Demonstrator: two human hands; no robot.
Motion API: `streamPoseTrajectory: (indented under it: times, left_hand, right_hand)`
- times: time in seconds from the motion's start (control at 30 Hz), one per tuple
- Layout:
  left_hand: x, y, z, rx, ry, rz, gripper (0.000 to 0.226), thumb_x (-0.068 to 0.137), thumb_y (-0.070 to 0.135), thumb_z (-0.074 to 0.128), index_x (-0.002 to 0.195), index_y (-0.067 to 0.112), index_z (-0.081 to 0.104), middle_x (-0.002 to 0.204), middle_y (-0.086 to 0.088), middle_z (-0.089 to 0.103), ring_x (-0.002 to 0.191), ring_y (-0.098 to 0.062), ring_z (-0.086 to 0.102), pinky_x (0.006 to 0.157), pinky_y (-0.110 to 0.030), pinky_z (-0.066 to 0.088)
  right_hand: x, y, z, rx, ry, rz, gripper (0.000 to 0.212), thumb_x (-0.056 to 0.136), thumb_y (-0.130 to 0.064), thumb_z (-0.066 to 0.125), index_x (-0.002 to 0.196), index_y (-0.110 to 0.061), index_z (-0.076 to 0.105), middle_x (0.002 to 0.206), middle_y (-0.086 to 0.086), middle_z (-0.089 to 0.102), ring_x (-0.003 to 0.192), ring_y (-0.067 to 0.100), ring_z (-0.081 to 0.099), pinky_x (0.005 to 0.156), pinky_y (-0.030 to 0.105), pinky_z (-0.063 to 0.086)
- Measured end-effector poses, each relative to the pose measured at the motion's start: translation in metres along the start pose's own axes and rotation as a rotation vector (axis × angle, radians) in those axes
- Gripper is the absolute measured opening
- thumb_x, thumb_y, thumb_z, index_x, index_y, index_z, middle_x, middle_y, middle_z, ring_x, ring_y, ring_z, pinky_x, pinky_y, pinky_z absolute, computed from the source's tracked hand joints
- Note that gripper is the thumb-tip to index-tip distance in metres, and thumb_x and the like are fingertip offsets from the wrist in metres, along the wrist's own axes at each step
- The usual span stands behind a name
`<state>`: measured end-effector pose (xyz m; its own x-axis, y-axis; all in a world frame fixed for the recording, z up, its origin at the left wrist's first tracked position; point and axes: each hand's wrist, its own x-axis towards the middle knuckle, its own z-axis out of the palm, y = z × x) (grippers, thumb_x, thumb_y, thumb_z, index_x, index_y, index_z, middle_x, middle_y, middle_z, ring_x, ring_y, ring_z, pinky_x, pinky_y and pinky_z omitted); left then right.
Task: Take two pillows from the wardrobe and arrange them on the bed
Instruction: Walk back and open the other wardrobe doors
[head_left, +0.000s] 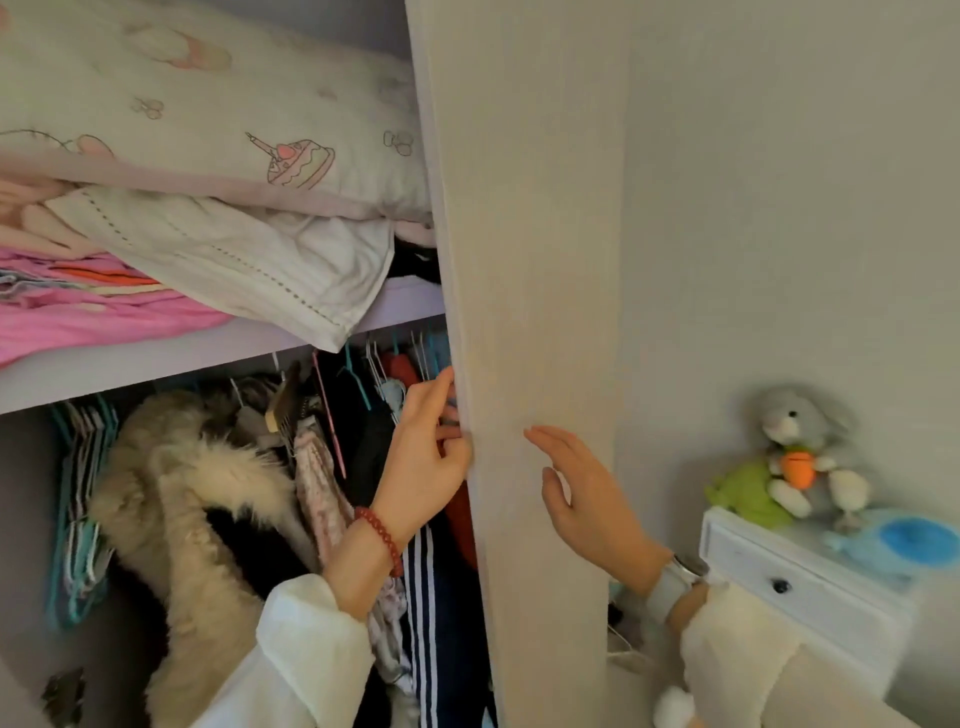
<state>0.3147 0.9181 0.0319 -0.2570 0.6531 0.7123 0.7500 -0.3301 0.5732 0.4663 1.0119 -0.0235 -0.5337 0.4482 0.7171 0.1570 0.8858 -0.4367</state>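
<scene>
Left hand (426, 462) curls its fingers around the wardrobe door (530, 312) edge; right hand (582, 499) lies open and flat against its face, holding nothing. This likely exposes the pillows (218, 93) stacked at the shelf (156, 358) front edge.

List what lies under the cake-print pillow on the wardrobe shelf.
Under the cake-print pillow lies a white pillowcase with dotted stitching, over pink folded bedding. Something dark sits at the right end; the wardrobe door hides it.

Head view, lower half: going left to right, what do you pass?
Teal hangers → fur-trimmed coat → left hand on the door edge → wardrobe door → right hand → white drawer unit with plush rabbit.
</scene>
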Motion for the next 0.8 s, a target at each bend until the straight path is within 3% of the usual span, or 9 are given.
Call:
streamPoseTrajectory:
  times: [0.1,0.23,0.3,0.4,0.5,0.57,0.63,0.7,0.8]
  left_hand:
    - [-0.008,0.029,0.013,-0.042,-0.096,0.112,0.069,0.073,-0.006,0.037,0.136,0.022,0.026,0.109,0.011,0.039,0.097,-0.008,0.051,0.083,-0.014,0.047]
    - [-0.009,0.053,0.04,-0.017,-0.226,0.207,0.068,0.071,-0.001,0.036,0.137,0.016,0.032,0.127,0.01,0.034,0.119,-0.009,0.041,0.1,-0.025,0.039]
    - [-0.007,0.064,0.057,-0.019,-0.28,0.263,0.068,0.073,-0.001,0.038,0.137,0.022,0.028,0.139,0.008,0.026,0.116,-0.009,0.041,0.1,-0.019,0.035]
    - [0.003,0.081,0.089,-0.001,-0.362,0.381,0.071,0.076,-0.006,0.041,0.137,0.025,0.023,0.148,0.002,0.017,0.117,-0.016,0.04,0.092,-0.024,0.037]
    - [0.02,0.098,0.127,0.053,-0.424,0.453,0.076,0.079,-0.008,0.044,0.137,0.032,0.016,0.149,0.008,0.009,0.133,-0.025,0.032,0.1,-0.036,0.038]
    - [0.033,0.109,0.156,0.081,-0.471,0.479,0.079,0.08,-0.008,0.043,0.137,0.034,0.01,0.149,0.01,0.004,0.14,-0.024,0.019,0.109,-0.035,0.028]
    - [0.044,0.12,0.185,0.107,-0.521,0.492,0.079,0.08,-0.007,0.044,0.139,0.032,0.009,0.152,0.006,0.002,0.142,-0.021,0.01,0.113,-0.03,0.016]
    - [0.054,0.129,0.211,0.132,-0.567,0.482,0.075,0.082,-0.005,0.044,0.142,0.028,0.013,0.155,0.0,0.001,0.142,-0.021,0.007,0.114,-0.031,0.015]
    - [0.064,0.138,0.241,0.174,-0.613,0.439,0.073,0.085,0.0,0.044,0.144,0.028,0.011,0.156,0.003,-0.004,0.142,-0.02,0.003,0.113,-0.035,0.02]
  right_hand:
    - [-0.016,-0.006,-0.022,0.059,0.082,0.036,0.041,0.088,-0.007,0.039,0.129,-0.008,0.043,0.13,0.009,0.048,0.118,0.023,0.049,0.098,0.041,0.045]
    - [-0.041,-0.01,-0.054,0.111,0.138,0.059,0.043,0.089,-0.015,0.037,0.131,-0.021,0.036,0.125,-0.002,0.045,0.113,0.01,0.048,0.093,0.03,0.045]
    - [-0.052,-0.007,-0.072,0.085,0.153,0.062,0.044,0.089,-0.017,0.04,0.132,-0.024,0.032,0.127,-0.002,0.045,0.113,0.011,0.049,0.092,0.031,0.047]
    - [-0.064,0.004,-0.1,0.048,0.198,0.121,0.047,0.088,-0.018,0.043,0.133,-0.022,0.033,0.126,-0.002,0.049,0.111,0.012,0.053,0.091,0.036,0.05]
    - [-0.074,0.022,-0.131,0.019,0.261,0.203,0.049,0.088,-0.017,0.046,0.135,-0.019,0.033,0.125,0.001,0.055,0.108,0.013,0.056,0.088,0.035,0.052]
    - [-0.078,0.036,-0.151,-0.022,0.311,0.254,0.045,0.09,-0.011,0.046,0.133,-0.017,0.035,0.12,-0.003,0.058,0.102,0.012,0.06,0.086,0.034,0.053]
    - [-0.078,0.051,-0.17,-0.052,0.373,0.322,0.039,0.09,-0.005,0.044,0.128,-0.011,0.039,0.112,0.002,0.062,0.094,0.018,0.063,0.082,0.038,0.054]
    - [-0.076,0.067,-0.188,-0.093,0.426,0.402,0.035,0.089,0.0,0.043,0.123,-0.007,0.043,0.107,0.012,0.065,0.09,0.027,0.065,0.079,0.039,0.052]
    - [-0.07,0.085,-0.209,-0.158,0.463,0.489,0.029,0.087,0.003,0.042,0.115,-0.002,0.047,0.099,0.02,0.066,0.086,0.036,0.063,0.067,0.026,0.04]
